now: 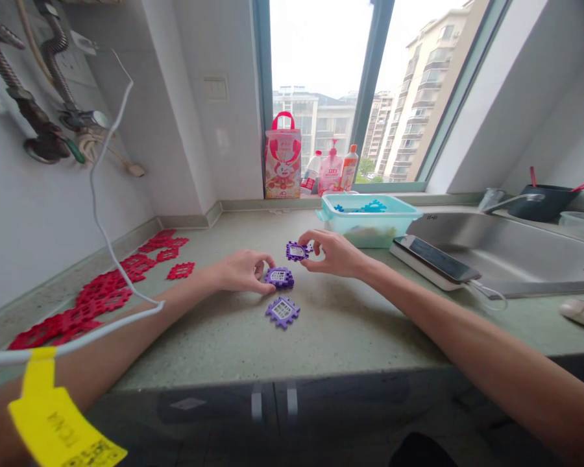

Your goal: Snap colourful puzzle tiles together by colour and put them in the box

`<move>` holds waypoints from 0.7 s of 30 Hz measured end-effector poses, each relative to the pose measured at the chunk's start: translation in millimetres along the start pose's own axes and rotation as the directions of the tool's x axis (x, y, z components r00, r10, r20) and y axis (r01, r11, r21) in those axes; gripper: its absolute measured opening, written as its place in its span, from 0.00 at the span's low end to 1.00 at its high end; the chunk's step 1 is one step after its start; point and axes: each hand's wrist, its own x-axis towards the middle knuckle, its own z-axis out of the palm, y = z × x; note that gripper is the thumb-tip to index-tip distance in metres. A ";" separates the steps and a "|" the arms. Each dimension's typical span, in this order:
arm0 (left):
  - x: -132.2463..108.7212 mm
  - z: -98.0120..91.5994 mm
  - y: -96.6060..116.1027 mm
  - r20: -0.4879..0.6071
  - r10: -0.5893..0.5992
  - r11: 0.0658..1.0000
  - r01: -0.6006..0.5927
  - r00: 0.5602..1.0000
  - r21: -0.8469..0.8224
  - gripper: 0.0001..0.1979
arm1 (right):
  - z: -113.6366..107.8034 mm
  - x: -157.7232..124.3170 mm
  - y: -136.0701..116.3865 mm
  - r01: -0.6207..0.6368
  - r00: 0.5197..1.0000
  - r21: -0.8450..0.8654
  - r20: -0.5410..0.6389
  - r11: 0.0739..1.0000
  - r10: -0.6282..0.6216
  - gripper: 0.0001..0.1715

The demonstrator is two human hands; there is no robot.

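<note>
In the head view my right hand pinches a purple interlocking tile with toothed edges and a window-like grid, held just above the counter. My left hand has thumb and fingers closed on the left edge of a small stack of purple tiles on the counter. One more purple tile lies flat in front of that stack, touched by neither hand. Many red tiles are spread along the wall at the left, beyond my left forearm.
A turquoise tub with blue pieces stands behind my right hand. Right of it are a phone on a white box and a steel sink. Bottles and a bag line the windowsill. A white cable hangs across the left.
</note>
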 end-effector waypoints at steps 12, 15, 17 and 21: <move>2.8 8.4 3.9 -0.079 0.014 1.000 -0.011 0.997 0.027 0.27 | 16.0 1.5 -11.4 0.077 0.984 0.164 0.146 0.983 -0.101 0.18; 3.4 9.3 5.7 -0.092 0.007 0.999 -0.003 0.996 0.042 0.27 | 13.5 3.9 11.8 -0.041 0.999 0.077 0.039 0.996 0.038 0.23; 4.6 9.6 6.2 -0.095 -0.004 0.999 0.008 0.995 0.037 0.25 | 15.3 4.8 29.7 -0.099 0.994 -0.040 0.032 0.994 0.101 0.27; 7.8 7.3 0.7 -0.100 -0.025 0.999 0.027 0.995 0.026 0.26 | 22.9 5.9 54.2 -0.102 0.981 -0.173 0.145 0.980 0.128 0.21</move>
